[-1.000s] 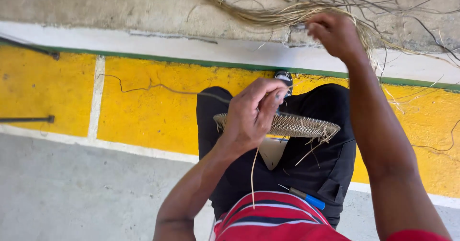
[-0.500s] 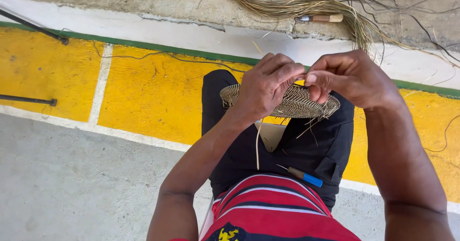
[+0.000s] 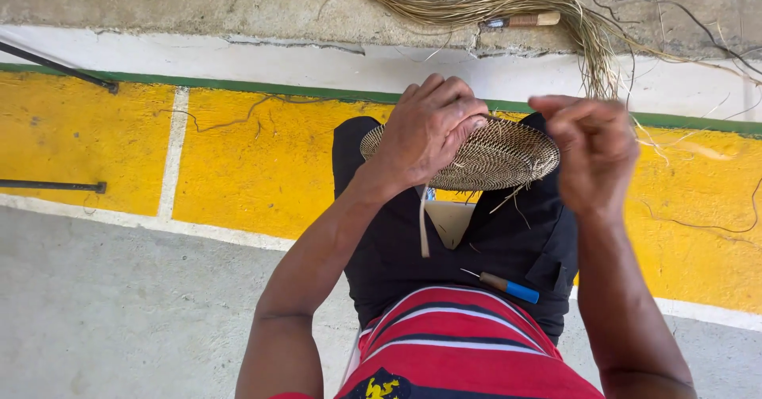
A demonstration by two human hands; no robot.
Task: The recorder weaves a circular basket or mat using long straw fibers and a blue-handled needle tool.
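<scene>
Hands at a round woven disc on the lap

The left hand (image 3: 429,129) curls its fingers over the left rim of the flat, tightly coiled straw disc (image 3: 496,157) resting on black-trousered knees. The right hand (image 3: 591,149), blurred, hovers just right of it, fingers bunched; whether it pinches a fibre I cannot tell. Dry fibre bundle (image 3: 508,6) lies far on concrete.

A bundle of dry straw (image 3: 508,6) lies on the far concrete ledge (image 3: 198,2). A knife (image 3: 520,21) with a wooden handle lies on the ledge, touching the straw.
</scene>
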